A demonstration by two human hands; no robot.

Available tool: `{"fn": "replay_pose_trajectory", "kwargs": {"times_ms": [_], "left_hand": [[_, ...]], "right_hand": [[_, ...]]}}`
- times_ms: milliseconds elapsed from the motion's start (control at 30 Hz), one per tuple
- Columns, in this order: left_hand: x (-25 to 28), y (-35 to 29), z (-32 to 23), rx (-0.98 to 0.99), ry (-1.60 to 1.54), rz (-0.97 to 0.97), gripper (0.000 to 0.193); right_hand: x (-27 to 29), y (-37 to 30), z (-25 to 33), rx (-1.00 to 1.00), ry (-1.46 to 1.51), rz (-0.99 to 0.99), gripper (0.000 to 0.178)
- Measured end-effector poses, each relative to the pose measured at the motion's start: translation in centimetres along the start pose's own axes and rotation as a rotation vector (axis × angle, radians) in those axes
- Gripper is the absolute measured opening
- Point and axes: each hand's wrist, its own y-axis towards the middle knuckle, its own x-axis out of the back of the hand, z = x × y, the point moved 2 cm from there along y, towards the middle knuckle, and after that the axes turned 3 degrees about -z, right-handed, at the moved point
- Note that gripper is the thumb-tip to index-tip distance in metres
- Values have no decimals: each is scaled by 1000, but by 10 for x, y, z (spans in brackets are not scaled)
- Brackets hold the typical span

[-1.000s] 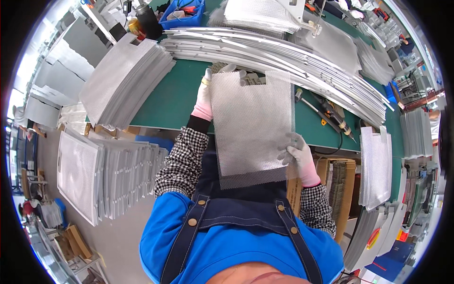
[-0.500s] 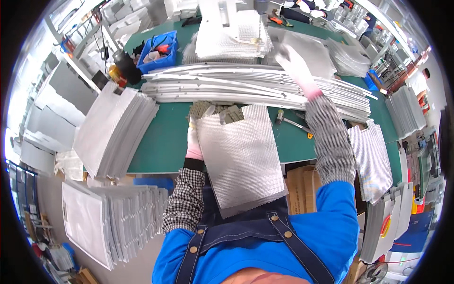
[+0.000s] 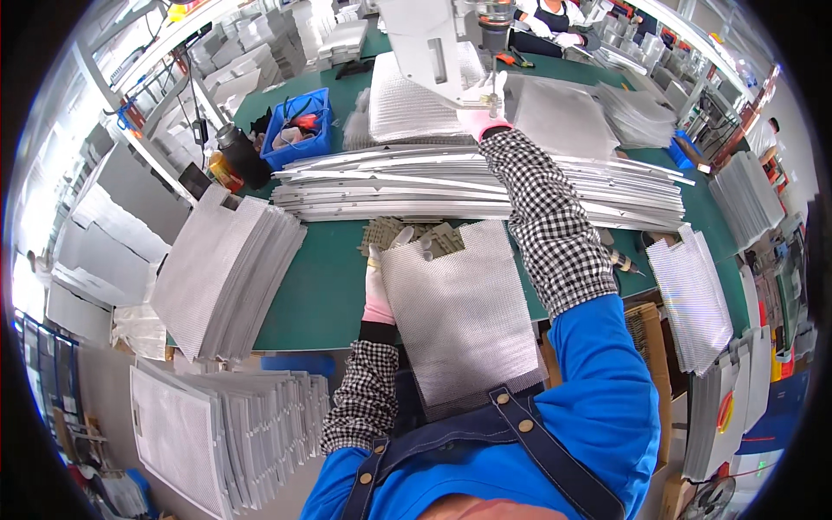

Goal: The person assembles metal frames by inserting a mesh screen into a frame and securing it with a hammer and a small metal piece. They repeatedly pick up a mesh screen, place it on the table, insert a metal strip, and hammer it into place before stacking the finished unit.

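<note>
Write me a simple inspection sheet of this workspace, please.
Surface: green table, partly covered.
Job's things: one notched mesh sheet, held up; left stack, right stack and far stack of sheets.
Clutter: white strips laid across; blue tub of odds and ends; black bottle beside it.
Hands: both gloved; left hand grips the mesh sheet's upper left corner; right hand is stretched out near the far stack, grip unclear.
Cables: corded black box hanging at upper left.
Surroundings: white panels at lower left; another person beyond the table.
</note>
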Motion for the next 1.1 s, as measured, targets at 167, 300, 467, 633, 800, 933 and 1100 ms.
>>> {"fn": "replay_pose_trajectory", "kwargs": {"times_ms": [167,300,467,633,800,933,1100], "left_hand": [[2,1,-4,7,27,8,96],[-7,-1,-4,12,52,-12,100],[-12,0,-2,4,78,84,102],[24,1,-6,18,49,-130,88],[15,7,-1,96,-123,27,79],[48,14,-4,35,-195,157,87],[6,2,-1,56,-72,73,105]], "right_hand": [[-9,-7,-11,-39,260,-46,46],[-16,0,-53,-85,830,-261,40],[-27,-31,-94,-186,1757,-144,33],[18,-182,-43,-488,1994,247,51],[102,-365,-30,-677,2047,670,48],[116,-425,-34,-843,1982,757,41],[111,-439,-39,-829,1966,744,39]]}}
